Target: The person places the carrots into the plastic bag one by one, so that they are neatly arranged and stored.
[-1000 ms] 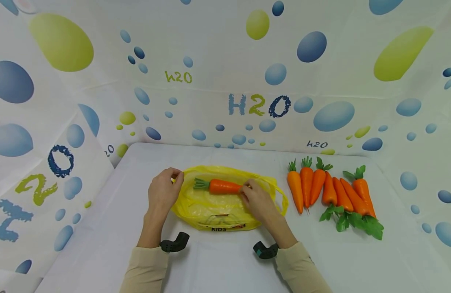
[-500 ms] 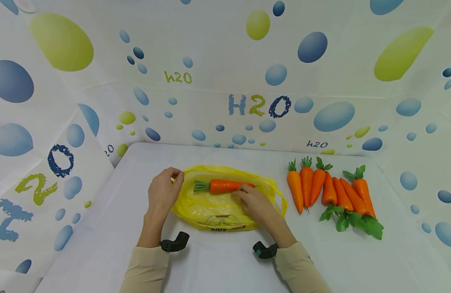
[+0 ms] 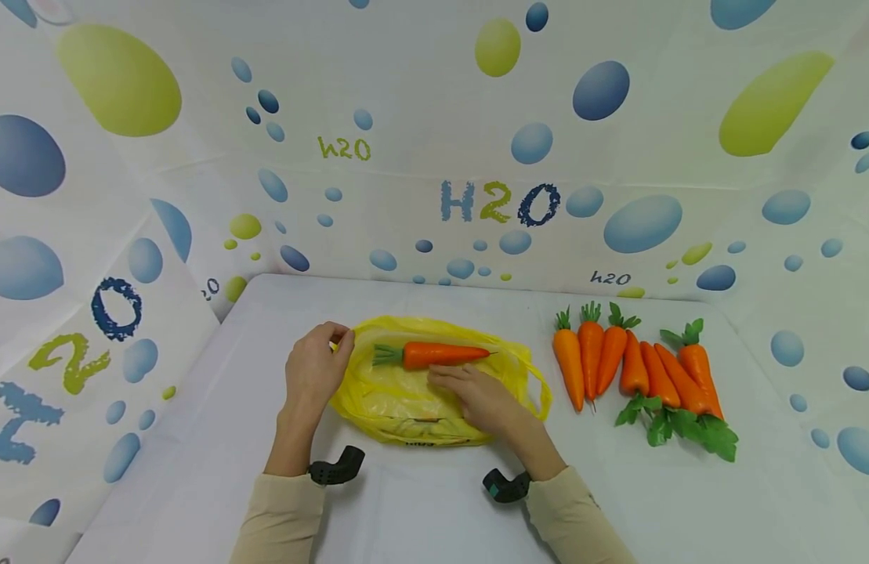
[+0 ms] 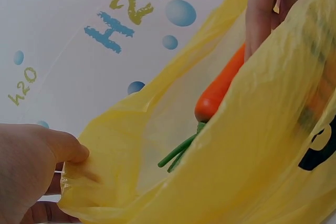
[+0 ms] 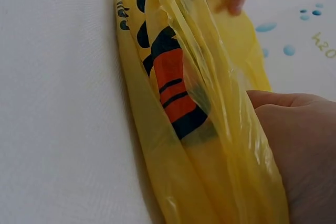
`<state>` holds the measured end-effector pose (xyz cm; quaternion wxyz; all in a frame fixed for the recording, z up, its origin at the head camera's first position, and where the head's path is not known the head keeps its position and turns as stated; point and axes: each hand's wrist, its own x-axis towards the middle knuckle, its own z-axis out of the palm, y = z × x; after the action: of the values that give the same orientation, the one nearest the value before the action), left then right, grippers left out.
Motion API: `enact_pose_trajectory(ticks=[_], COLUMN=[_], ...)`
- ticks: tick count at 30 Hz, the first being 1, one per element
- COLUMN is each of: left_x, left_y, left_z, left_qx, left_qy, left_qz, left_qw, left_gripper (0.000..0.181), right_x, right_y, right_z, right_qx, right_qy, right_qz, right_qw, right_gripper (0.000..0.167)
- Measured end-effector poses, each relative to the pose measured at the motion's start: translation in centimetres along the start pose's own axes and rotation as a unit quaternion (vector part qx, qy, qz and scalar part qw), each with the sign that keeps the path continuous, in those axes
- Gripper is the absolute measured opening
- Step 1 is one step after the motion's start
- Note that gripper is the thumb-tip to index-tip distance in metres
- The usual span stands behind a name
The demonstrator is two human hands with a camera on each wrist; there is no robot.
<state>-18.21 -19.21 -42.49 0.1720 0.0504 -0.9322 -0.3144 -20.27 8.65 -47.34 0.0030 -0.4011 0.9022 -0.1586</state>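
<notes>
A yellow plastic bag (image 3: 399, 395) lies on the white table with its mouth spread open. Inside it rests one orange carrot (image 3: 444, 354), green stub of leaves to the left and thin tip to the right. My left hand (image 3: 316, 364) pinches the bag's left rim between thumb and fingers, as the left wrist view shows of the bag (image 4: 113, 150). Just in front of the carrot, my right hand (image 3: 483, 398) reaches into the bag with its fingers extended, close to the carrot's side. In the right wrist view, bag plastic (image 5: 226, 145) hides most of those fingers.
To the right of the bag lie several more carrots (image 3: 591, 364) in a row, some with leaves (image 3: 688, 427) toward me. A bag handle loop (image 3: 544, 392) sticks out on the right. A patterned sheet (image 3: 406, 102) rises behind the table.
My right hand has let go of the carrot's tip and moved left along its near side, fingers straightening. The carrot's tip now shows. My left hand stays at the bag's rim.
</notes>
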Motion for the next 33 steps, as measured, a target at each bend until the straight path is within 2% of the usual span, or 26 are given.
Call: enact_pose_trajectory(ticks=[9, 18, 27, 33], left_x=[0.03, 0.02, 0.02, 0.0], left_y=[0.05, 0.13, 0.2, 0.16], left_z=[0.03, 0.06, 0.09, 0.11], left_qx=[0.003, 0.002, 0.004, 0.001], left_qy=[-0.007, -0.009, -0.013, -0.004], left_qz=[-0.005, -0.004, -0.009, 0.001], left_qw=[1.0, 1.0, 0.9999, 1.0], left_gripper=[0.03, 0.029, 0.029, 0.029], right_x=[-0.11, -0.16, -0.04, 0.17], right_y=[-0.24, -0.35, -0.25, -0.25], right_z=[0.05, -0.11, 0.05, 0.09], right_qx=[-0.008, -0.003, 0.007, -0.008], right_qy=[0.008, -0.007, -0.003, 0.006], right_qz=[-0.013, 0.002, 0.014, 0.031], right_qw=[0.9999, 1.0, 0.9999, 0.9995], right_gripper=[0.055, 0.059, 0.045, 0.038])
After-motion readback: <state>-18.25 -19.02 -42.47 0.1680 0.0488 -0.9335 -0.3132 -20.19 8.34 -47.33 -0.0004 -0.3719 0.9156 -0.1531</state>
